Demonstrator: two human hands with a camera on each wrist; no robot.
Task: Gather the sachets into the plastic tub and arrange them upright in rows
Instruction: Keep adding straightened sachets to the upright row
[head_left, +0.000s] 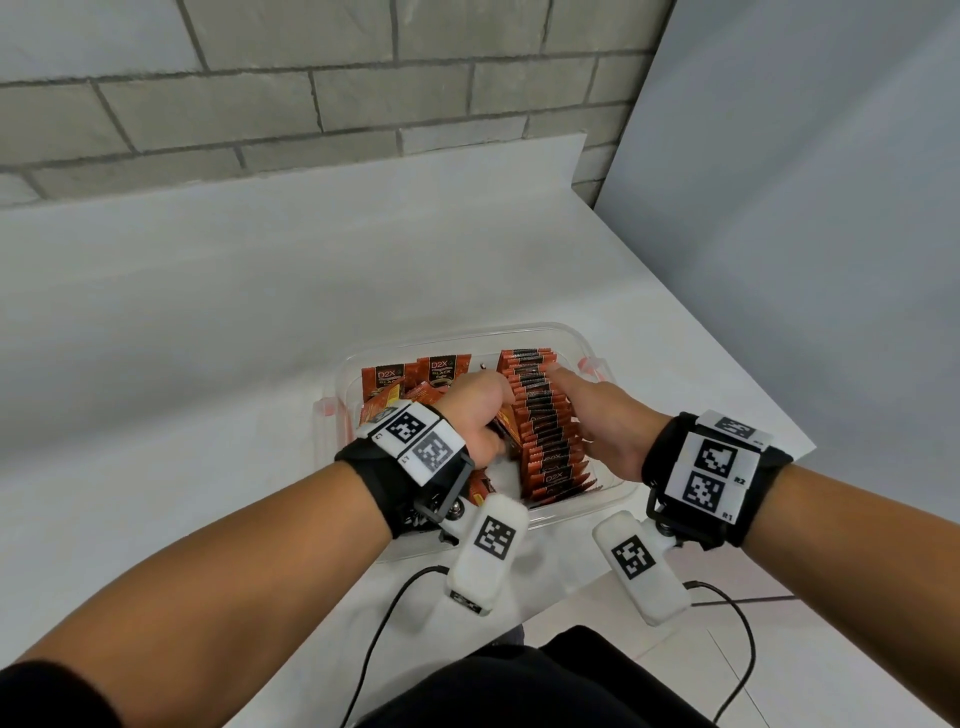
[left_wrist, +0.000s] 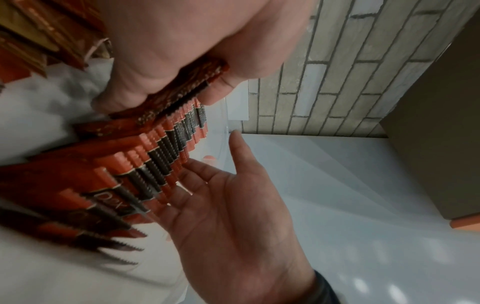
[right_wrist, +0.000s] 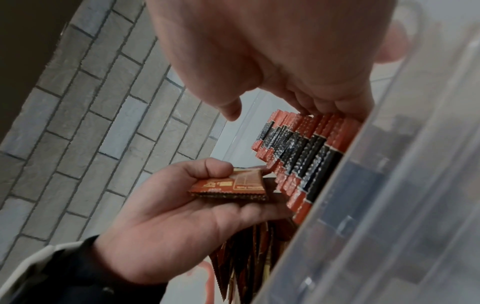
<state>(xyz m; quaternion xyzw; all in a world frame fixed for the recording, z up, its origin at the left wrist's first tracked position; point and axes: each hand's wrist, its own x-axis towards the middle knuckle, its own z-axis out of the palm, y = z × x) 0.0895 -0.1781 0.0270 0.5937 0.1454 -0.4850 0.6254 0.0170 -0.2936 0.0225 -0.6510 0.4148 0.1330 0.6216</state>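
Tub: clear plastic, on a white table, both hands inside it.

Row: orange-and-black sachets standing on edge, packed face to face along the tub's right side, running from near wall to far wall. Serrated top edges up; the nearest few lean.

Right hand: fingers straight and relaxed, laid against the right flank and top edges of the row, thumb apart from them and pointing to the far wall. It grips nothing; it only touches the row.

Left hand: curled, thumb over fingers, pinching a small stack of sachets held flat. The stack sits just left of the row, its far edge at or touching the row's left flank; whether it touches cannot be told for certain.

Loose sachets: left half of the tub, beyond and under the left hand. Two or three stand against the far wall, faces showing, the rest lie tilted and unsorted. More hang on edge below the left palm in the right wrist view.

Wristbands: black, one on each forearm, each with white tag blocks and a cabled white module.

Brick wall: grey, behind the table.
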